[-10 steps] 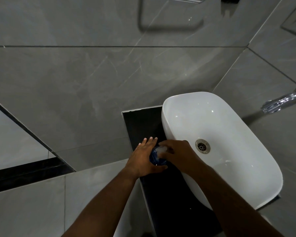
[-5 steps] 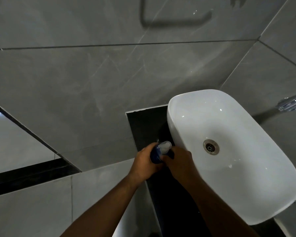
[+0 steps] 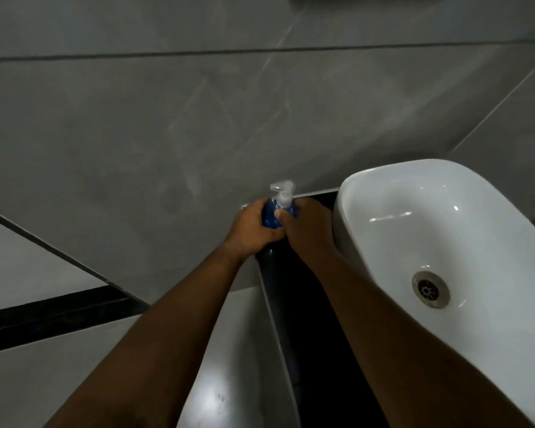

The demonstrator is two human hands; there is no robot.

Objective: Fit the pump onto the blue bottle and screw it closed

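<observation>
Two hands, left hand [image 3: 250, 230] and right hand [image 3: 307, 230], grip one blue bottle [image 3: 271, 215]

Pump [image 3: 282, 193] atop bottle [image 3: 271, 215], left of sink [image 3: 346, 211].

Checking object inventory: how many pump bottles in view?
1. The blue bottle, with the pump on top, sits at the counter's far end left of the sink, held between the left hand and right hand. No others visible.
</observation>
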